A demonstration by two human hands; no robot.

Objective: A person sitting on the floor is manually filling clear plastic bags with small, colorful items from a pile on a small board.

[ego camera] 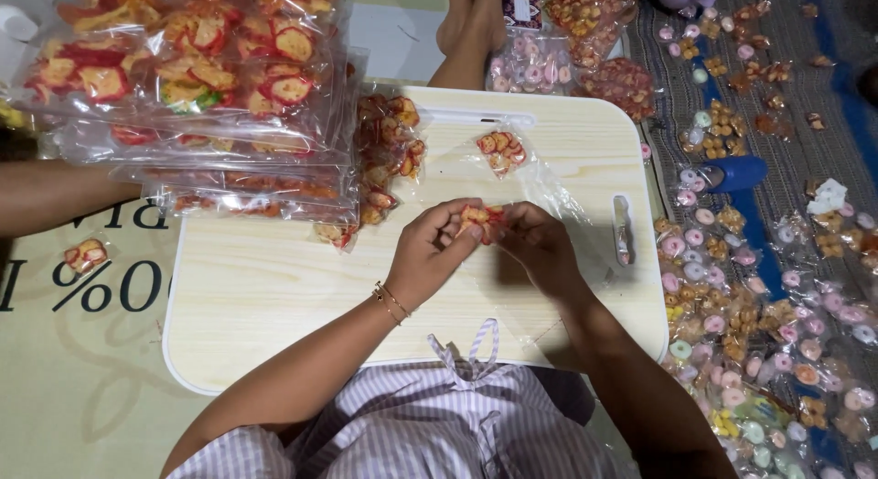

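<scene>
Over the tray (274,333), left hand (430,250) and right hand (540,246) both pinching one snack packet (479,215); best kept low, gripped at the edges, clear of the stack (256,168).

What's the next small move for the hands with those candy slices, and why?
Probably slip the candy slices into the clear bag lying just past the fingers. Both the left hand and the right hand pinch the cluster above the wooden board, and a small filled packet already lies further up the board.
</scene>
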